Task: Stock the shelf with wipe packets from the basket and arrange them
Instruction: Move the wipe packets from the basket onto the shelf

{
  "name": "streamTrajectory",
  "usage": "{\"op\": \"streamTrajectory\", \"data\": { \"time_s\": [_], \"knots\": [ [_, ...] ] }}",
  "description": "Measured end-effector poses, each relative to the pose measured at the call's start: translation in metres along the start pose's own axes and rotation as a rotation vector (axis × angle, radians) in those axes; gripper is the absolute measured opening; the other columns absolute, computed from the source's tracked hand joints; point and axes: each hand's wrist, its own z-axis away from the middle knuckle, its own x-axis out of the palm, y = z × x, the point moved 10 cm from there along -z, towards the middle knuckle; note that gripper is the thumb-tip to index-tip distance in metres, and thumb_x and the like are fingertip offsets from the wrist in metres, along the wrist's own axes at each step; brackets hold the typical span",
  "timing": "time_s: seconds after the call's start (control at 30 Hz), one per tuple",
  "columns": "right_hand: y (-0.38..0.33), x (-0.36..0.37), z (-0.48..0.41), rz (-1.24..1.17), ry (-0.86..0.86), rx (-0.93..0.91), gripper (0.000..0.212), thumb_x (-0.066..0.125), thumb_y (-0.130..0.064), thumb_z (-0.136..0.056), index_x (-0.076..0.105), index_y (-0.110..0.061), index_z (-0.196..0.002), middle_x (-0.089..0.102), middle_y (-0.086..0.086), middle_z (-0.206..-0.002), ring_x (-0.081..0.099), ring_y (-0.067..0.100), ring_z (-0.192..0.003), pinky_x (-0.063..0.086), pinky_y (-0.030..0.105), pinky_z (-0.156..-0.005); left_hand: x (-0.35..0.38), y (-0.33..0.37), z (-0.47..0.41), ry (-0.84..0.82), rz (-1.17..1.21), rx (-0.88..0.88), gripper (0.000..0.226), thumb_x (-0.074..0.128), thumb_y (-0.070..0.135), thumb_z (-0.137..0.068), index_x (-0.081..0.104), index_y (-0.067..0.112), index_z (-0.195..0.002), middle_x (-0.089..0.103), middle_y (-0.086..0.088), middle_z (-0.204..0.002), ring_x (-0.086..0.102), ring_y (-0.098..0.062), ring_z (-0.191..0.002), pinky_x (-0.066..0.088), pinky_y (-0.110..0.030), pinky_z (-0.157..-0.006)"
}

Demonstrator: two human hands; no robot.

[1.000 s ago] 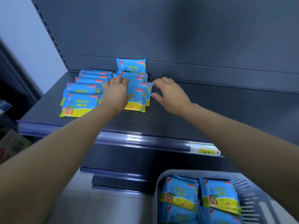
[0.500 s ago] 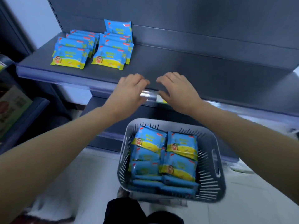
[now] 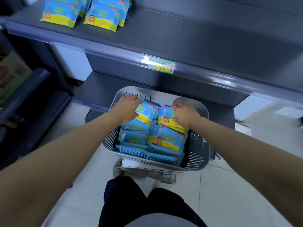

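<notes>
Lying on the shelf (image 3: 180,30) at upper left, stocked packets (image 3: 101,18) sit in rows. Lower down, the left hand (image 3: 127,108) curls fingers and thumb round the left packet (image 3: 145,112) in the basket (image 3: 195,149). Just beside it, the right hand (image 3: 185,113) pinches the right packet (image 3: 165,119).
</notes>
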Motion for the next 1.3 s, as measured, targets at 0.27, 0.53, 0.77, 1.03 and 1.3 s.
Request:
{"op": "streamTrajectory", "data": {
  "time_s": [0.27,0.53,0.77,1.03,1.3],
  "knots": [
    [0.027,0.038,-0.012,-0.063,-0.092,0.12,0.058,0.054,-0.03,-0.09,0.032,-0.006,-0.138,0.04,0.017,-0.136,0.04,0.036,-0.123,0.036,0.045,-0.101,0.013,-0.01,-0.008,0.013,-0.033,-0.081,0.051,0.061,0.026,-0.087,0.042,0.013,-0.133,0.046,-0.008,-0.13,0.043,-0.028,-0.12,0.032,-0.038,-0.097],
    [0.035,0.041,-0.013,-0.08,-0.104,0.238,0.077,0.07,-0.043,-0.073,0.037,-0.004,-0.131,0.036,0.015,-0.128,0.037,0.034,-0.119,0.037,0.047,-0.097,0.032,-0.011,-0.021,-0.052,-0.087,-0.105,0.05,0.058,0.025,-0.089,0.04,0.013,-0.134,0.043,-0.009,-0.132,0.042,-0.028,-0.121,0.032,-0.039,-0.098],
    [0.032,0.028,-0.007,-0.117,-0.034,0.234,0.053,0.057,-0.012,-0.084,0.03,-0.004,-0.13,0.054,0.016,-0.121,0.054,0.037,-0.108,0.045,0.046,-0.082,0.045,-0.019,-0.043,-0.121,-0.153,-0.081,0.067,0.059,0.02,-0.087,0.025,0.013,-0.145,0.025,-0.007,-0.15,0.029,-0.027,-0.135,0.028,-0.041,-0.107],
    [0.022,-0.032,-0.002,-0.115,0.112,0.173,0.044,0.047,-0.002,-0.084,0.042,-0.012,-0.126,0.048,0.014,-0.12,0.049,0.036,-0.111,0.04,0.045,-0.088,0.05,-0.021,-0.062,-0.104,-0.32,-0.005,0.068,0.06,0.01,-0.081,0.029,0.01,-0.141,0.027,-0.011,-0.142,0.032,-0.031,-0.128,0.037,-0.041,-0.1],
    [0.003,-0.069,0.001,-0.16,0.22,0.162,0.042,0.047,-0.002,-0.086,0.043,-0.015,-0.125,0.049,0.012,-0.115,0.049,0.033,-0.106,0.036,0.044,-0.086,0.05,-0.021,-0.055,-0.071,-0.385,0.05,0.071,0.061,0.013,-0.08,0.025,0.019,-0.14,0.033,-0.01,-0.137,0.034,-0.03,-0.126,0.03,-0.04,-0.101]
  ]
}}
